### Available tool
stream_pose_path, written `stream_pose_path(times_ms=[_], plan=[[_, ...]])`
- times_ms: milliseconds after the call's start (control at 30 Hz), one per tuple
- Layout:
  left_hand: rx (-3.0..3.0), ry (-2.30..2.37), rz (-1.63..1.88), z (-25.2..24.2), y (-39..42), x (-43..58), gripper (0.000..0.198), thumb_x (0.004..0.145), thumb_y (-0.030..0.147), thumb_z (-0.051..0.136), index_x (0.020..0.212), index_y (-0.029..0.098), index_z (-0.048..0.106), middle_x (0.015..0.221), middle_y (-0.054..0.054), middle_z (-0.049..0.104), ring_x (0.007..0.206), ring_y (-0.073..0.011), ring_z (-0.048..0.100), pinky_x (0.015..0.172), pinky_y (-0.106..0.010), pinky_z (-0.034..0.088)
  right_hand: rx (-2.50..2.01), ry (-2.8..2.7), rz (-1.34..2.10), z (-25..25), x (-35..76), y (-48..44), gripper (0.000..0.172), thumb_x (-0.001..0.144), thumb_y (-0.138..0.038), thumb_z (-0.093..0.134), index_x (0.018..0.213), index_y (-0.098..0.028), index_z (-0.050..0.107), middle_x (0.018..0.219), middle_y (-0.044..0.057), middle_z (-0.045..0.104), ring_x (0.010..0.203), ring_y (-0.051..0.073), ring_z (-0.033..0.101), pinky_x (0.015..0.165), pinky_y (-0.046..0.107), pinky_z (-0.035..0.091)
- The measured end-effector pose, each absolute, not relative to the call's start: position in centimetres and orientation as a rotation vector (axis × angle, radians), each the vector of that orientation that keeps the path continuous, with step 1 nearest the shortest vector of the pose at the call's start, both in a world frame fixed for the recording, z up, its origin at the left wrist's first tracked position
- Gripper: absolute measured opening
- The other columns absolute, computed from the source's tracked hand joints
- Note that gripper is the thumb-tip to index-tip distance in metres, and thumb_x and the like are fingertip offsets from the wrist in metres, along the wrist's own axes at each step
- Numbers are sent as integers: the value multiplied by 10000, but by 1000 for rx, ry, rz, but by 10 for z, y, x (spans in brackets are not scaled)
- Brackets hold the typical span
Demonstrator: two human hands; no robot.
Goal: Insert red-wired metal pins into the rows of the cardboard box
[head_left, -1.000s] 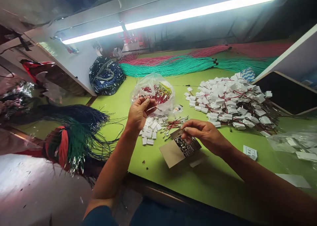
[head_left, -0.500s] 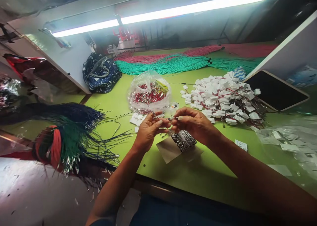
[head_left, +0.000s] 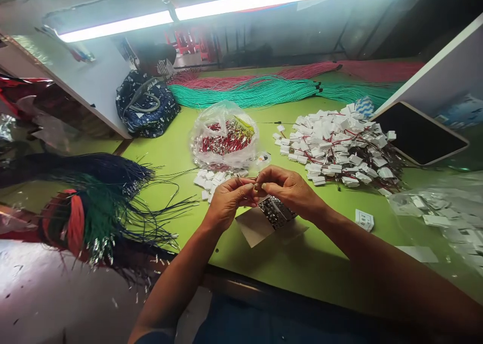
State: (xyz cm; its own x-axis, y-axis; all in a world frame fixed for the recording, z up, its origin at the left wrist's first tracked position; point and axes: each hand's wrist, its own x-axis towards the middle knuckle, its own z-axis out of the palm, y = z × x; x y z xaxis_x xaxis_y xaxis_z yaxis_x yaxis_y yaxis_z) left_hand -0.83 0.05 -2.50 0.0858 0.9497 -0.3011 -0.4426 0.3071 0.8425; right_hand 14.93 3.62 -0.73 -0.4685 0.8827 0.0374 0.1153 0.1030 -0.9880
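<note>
My left hand (head_left: 228, 200) and my right hand (head_left: 289, 190) meet fingertip to fingertip above the green table (head_left: 302, 268). Both are pinched on one small metal piece (head_left: 257, 187) between them, too small to name. Just below the hands lies an open cardboard box (head_left: 264, 223) holding rows of small metal parts (head_left: 277, 212). Behind the hands sits a clear plastic bag (head_left: 224, 138) of short red wires, with a few small white housings (head_left: 209, 179) scattered in front of it.
A large heap of white housings with red wires (head_left: 339, 145) lies to the right. Long teal and red wire bundles (head_left: 249, 90) run along the back. A dark patterned bag (head_left: 145, 105) stands back left. Dark and green wire bundles (head_left: 98, 203) hang at left. A black panel (head_left: 418, 135) leans at right.
My left hand came down from the plastic bag and my right hand rose from the box. They met over the box and now pinch closer together.
</note>
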Motion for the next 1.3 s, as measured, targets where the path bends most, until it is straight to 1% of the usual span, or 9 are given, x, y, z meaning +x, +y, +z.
stream_pose_path(times_ms=[133, 367, 500, 567, 700, 867, 1000, 1133, 1300], plan=[[730, 1061, 1201, -25, 0, -8, 230, 617, 289, 777, 746, 133, 670, 615, -10, 674, 539, -117, 616, 559, -247, 518, -1009, -1928, 1149, -7, 150, 37, 81, 749, -238, 548, 754, -173, 596, 690, -10, 615, 640, 115, 542, 623, 250, 429], [431, 1048, 1397, -23, 7, -11, 241, 603, 219, 790, 761, 140, 625, 664, 1, 680, 624, -122, 666, 591, -213, 537, -952, -1689, 1392, -19, 162, 36, 200, 774, -311, 603, 906, -172, 660, 877, 38, 697, 779, 153, 637, 718, 289, 521], [293, 1026, 1450, -20, 9, -10, 152, 681, 152, 734, 753, 139, 601, 655, 11, 670, 625, -101, 664, 595, -184, 534, -977, -1711, 1246, -28, 161, 29, 181, 793, -281, 583, 902, -190, 694, 974, 58, 714, 905, 188, 654, 815, 331, 517], [251, 1018, 1481, -19, 9, -10, 115, 710, 129, 706, 750, 139, 599, 643, 14, 667, 619, -94, 662, 590, -172, 529, -972, -1739, 1150, -31, 158, 28, 168, 798, -258, 575, 893, -200, 701, 961, 52, 720, 905, 190, 659, 830, 340, 513], [205, 992, 1546, -21, 10, -11, 81, 743, 111, 672, 763, 135, 597, 655, 12, 668, 632, -87, 663, 605, -164, 529, -965, -1745, 1042, -32, 153, 28, 160, 808, -251, 567, 881, -202, 701, 910, 49, 728, 856, 185, 667, 783, 327, 524], [190, 998, 1539, -22, 11, -13, 61, 762, 99, 649, 754, 133, 599, 647, 9, 665, 619, -88, 659, 603, -172, 529, -952, -1734, 1065, -31, 149, 30, 163, 816, -263, 567, 878, -185, 695, 872, 55, 723, 725, 159, 664, 646, 285, 543], [204, 1003, 1543, -22, 10, -11, 95, 712, 115, 702, 734, 142, 614, 645, 14, 670, 622, -87, 656, 604, -172, 525, -926, -1750, 1031, -33, 148, 31, 158, 825, -246, 560, 881, -182, 693, 877, 57, 722, 720, 154, 664, 645, 281, 545], [290, 964, 1461, -24, 7, -6, 190, 587, 154, 800, 707, 134, 654, 670, -3, 692, 650, -105, 661, 626, -197, 535, -908, -1781, 937, -33, 148, 32, 143, 830, -230, 572, 888, -183, 694, 842, 44, 722, 743, 159, 668, 672, 286, 540], [432, 990, 1307, -28, 5, -5, 301, 508, 254, 848, 733, 113, 705, 633, -22, 686, 547, -90, 608, 498, -182, 487, -874, -1830, 829, -33, 149, 34, 133, 849, -193, 559, 889, -173, 685, 809, 38, 722, 716, 150, 670, 653, 266, 533]])
